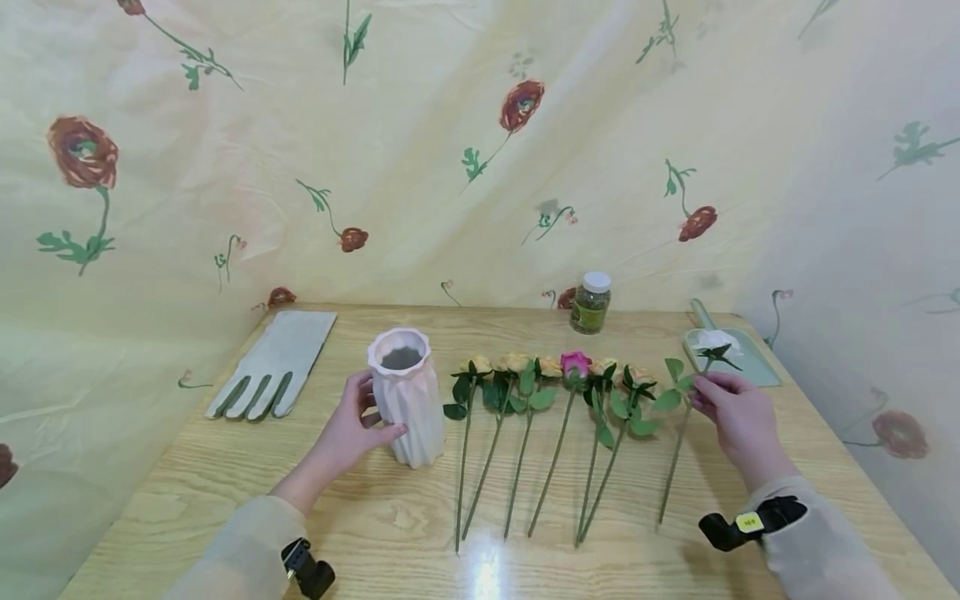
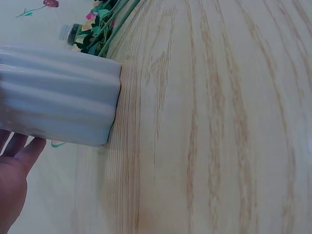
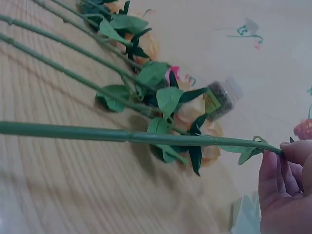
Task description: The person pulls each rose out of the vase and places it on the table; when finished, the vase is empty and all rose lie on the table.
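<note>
My left hand (image 1: 356,425) grips a white fluted vase (image 1: 411,408) from its left side, thumb across the front. In the left wrist view the vase (image 2: 58,95) stands on the wood, with fingertips at its wall. My right hand (image 1: 738,417) pinches the green stem of a rose (image 1: 678,454) between thumb and fingers, just under its leaves. Its head is whitish and overlaps the dustpan behind. Up close, that stem (image 3: 126,135) crosses the right wrist view. Between the hands lie several cream-yellow roses (image 1: 516,363) and one pink rose (image 1: 576,364), stems toward me.
At the back stands a jar (image 1: 590,307) with a white lid. A pale green dustpan (image 1: 757,367) lies at the back right, near my right hand. On the left a grey-white work glove (image 1: 288,346) lies flat on the wooden table (image 1: 360,542). Floral cloth hangs behind.
</note>
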`<action>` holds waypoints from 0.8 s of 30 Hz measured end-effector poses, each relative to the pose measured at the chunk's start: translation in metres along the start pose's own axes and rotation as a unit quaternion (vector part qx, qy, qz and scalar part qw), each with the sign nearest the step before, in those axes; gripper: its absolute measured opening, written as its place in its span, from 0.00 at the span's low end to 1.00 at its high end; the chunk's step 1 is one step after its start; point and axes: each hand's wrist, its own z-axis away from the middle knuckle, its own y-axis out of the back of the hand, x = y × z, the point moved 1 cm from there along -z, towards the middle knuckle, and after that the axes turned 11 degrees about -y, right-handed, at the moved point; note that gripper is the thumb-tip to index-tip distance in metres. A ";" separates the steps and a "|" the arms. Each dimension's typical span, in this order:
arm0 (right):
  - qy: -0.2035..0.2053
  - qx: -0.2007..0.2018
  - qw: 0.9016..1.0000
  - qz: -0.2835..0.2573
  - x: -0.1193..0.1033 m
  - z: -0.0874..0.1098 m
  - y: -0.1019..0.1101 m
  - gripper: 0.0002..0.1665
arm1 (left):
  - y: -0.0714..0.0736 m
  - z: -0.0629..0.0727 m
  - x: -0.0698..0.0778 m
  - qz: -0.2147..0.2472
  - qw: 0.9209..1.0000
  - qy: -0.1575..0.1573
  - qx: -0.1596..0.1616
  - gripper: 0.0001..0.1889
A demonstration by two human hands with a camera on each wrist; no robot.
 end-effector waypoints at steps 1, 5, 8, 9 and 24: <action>-0.004 0.004 1.000 0.014 0.001 0.000 0.003 0.08 | 0.000 0.000 0.000 -0.001 1.000 0.000 0.000 0.44; -0.022 0.021 0.996 0.088 0.009 -0.001 0.009 0.17 | 0.001 0.000 0.000 -0.005 1.000 0.001 -0.001 0.44; -0.024 0.038 0.983 0.178 0.017 -0.003 0.010 0.25 | 0.001 0.000 -0.001 -0.009 1.000 0.004 -0.002 0.45; -0.024 0.042 0.976 0.212 0.021 -0.003 0.010 0.27 | 0.001 0.000 -0.002 -0.011 1.000 0.004 -0.001 0.45; -0.025 0.071 0.915 0.397 0.054 -0.007 -0.002 0.22 | -0.001 0.000 -0.003 -0.005 1.000 -0.003 0.008 0.44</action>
